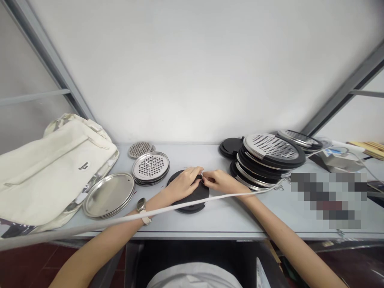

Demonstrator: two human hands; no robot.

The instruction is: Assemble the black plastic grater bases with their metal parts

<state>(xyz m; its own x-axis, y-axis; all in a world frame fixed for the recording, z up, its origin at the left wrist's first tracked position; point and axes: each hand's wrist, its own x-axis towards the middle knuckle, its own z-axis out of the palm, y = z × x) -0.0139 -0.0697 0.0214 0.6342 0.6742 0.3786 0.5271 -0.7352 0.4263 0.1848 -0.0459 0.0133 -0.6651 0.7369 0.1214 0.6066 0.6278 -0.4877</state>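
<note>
A black round disc [195, 199] lies flat on the grey table in front of me. My left hand [186, 182] rests over its upper part, with fingers and thumb closed at the far right of its rim. Close beside it, my right hand [217, 180] is closed in a pinch at the same edge. A small thin ring-like bit shows at its fingertips, too small to name. To the left is a stack of round metal grater plates [150, 166]. On the right stands a tall stack of grater plates in black rims [271, 148].
Plain round metal plates [109, 196] lie stacked at left, beside a cream bag [57, 168]. Smaller grater discs [140, 149] and a black disc [230, 146] lie near the wall. A white cord [174, 207] crosses before my forearms. Small metal clips [279, 186] lie at right.
</note>
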